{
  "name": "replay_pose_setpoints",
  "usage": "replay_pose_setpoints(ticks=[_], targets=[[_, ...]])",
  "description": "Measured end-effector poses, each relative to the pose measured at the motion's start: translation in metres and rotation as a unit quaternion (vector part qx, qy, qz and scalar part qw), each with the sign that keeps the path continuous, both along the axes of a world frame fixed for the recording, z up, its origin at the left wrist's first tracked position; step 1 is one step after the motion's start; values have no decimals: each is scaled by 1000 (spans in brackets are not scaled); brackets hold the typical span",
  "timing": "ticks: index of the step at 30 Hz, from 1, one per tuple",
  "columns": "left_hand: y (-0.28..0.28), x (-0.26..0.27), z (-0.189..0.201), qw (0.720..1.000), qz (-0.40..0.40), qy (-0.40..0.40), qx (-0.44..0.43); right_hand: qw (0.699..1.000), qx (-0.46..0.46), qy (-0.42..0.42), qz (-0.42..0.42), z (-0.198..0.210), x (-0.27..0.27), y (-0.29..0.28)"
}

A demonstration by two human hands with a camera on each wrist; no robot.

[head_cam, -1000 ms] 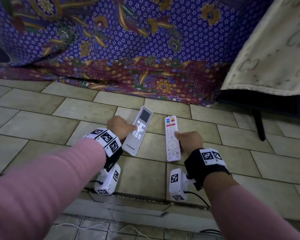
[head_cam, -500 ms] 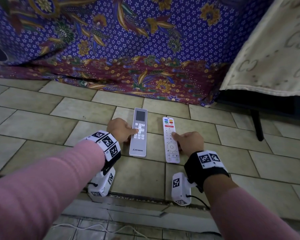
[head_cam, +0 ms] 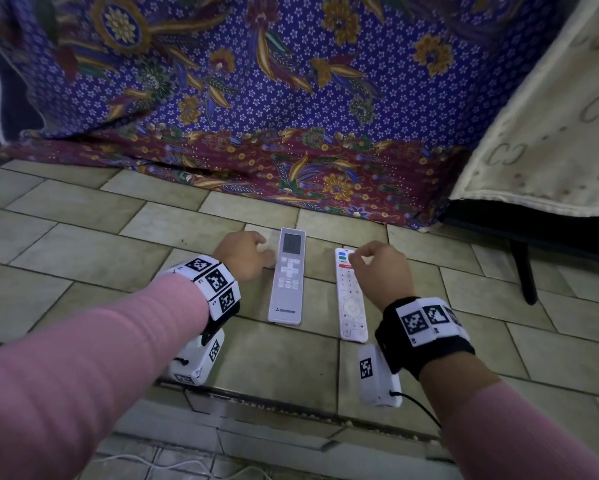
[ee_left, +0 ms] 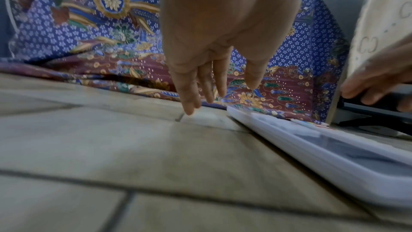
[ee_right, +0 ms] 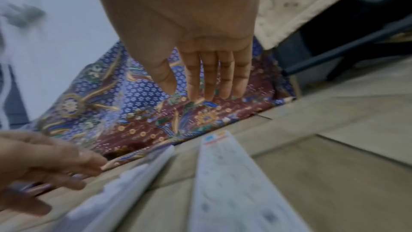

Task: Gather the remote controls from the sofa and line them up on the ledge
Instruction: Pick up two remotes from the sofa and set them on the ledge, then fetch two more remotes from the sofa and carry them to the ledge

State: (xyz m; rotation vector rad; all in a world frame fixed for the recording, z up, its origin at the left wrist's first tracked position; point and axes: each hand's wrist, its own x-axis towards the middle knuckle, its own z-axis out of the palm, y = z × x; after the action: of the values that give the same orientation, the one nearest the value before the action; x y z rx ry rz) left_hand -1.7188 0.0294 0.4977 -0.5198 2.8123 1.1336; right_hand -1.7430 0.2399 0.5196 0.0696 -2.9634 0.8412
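Two remotes lie side by side on the tiled ledge (head_cam: 83,251), long axes parallel. The white air-conditioner remote (head_cam: 287,275) with a grey screen is on the left. The slimmer white TV remote (head_cam: 350,306) with coloured top buttons is on the right. My left hand (head_cam: 248,254) hovers just left of the air-conditioner remote (ee_left: 323,149), fingers (ee_left: 189,94) straight and holding nothing. My right hand (head_cam: 377,268) hangs over the far end of the TV remote (ee_right: 227,174), its fingers (ee_right: 209,77) straight and off the remote.
A purple floral sofa cover (head_cam: 256,98) drapes down to the ledge behind the remotes. A cream cloth (head_cam: 550,133) hangs at the right over a dark frame with a black leg (head_cam: 523,271). The ledge's front edge (head_cam: 291,407) drops off near my wrists.
The air-conditioner remote went from tilted to straight beside the TV remote. My left hand has come off it. My right hand slid from the TV remote's middle up to its far end.
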Motion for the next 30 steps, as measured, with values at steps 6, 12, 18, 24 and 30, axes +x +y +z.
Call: replay_pose_setpoints(ticks=[6,12,18,24,30], targets=[[-31,36,26,990,-12,4,-139,978,62,-17,199,30,4,-73],[-74,135,33,979,130,-4,-158,903,80,10,423,43,77,-159],[-83,323,20,924,342,-55,-159,776,73,3,626,23,212,-223],[-2,599,0,774,615,-128,-73,541,107,-22,834,0,472,-237],[60,706,-6,705,694,-146,-31,425,137,-18,895,-20,587,-214]])
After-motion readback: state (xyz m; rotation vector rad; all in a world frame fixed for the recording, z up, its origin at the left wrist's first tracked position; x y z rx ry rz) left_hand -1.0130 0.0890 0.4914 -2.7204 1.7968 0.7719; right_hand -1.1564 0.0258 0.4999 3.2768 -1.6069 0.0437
